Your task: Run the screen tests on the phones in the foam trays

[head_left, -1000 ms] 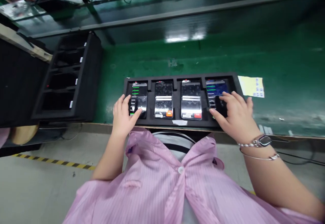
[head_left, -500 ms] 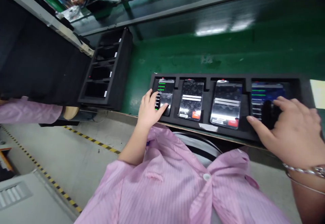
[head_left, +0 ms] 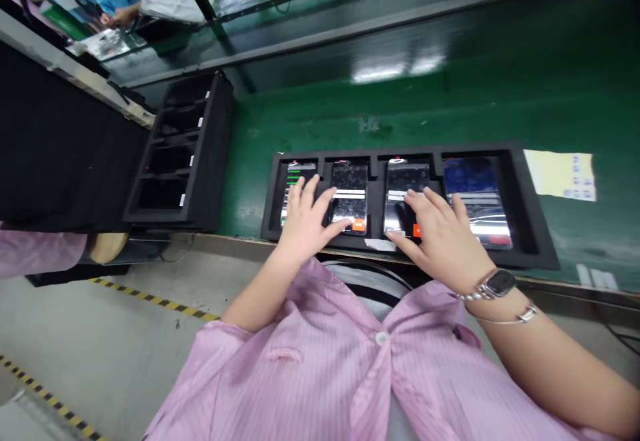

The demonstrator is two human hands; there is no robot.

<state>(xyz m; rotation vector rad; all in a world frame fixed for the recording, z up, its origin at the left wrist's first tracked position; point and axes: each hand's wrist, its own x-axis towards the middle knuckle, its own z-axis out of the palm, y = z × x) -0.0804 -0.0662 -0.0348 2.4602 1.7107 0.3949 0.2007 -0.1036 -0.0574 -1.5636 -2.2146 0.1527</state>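
Note:
A black foam tray (head_left: 530, 214) on the green bench holds a row of lit phones. My left hand (head_left: 305, 218) lies open, fingers spread over the leftmost phone (head_left: 292, 178), its thumb reaching toward the orange button of the second phone (head_left: 350, 196). My right hand (head_left: 440, 234) is open too, fingers spread on the lower part of the third phone (head_left: 406, 184), beside the rightmost phone (head_left: 477, 198). A watch and a bracelet sit on my right wrist. Neither hand holds anything.
A second black tray (head_left: 207, 154) with empty slots stands at the left on the green bench (head_left: 350, 108). A yellow paper label (head_left: 560, 174) lies right of the phone tray. Another person's pink sleeve (head_left: 35, 251) shows at the far left. Yellow-black floor tape runs below.
Both hands have shifted inward: the left from the first phone toward the second, the right from the rightmost phone onto the third. The camera view has swung back to the right.

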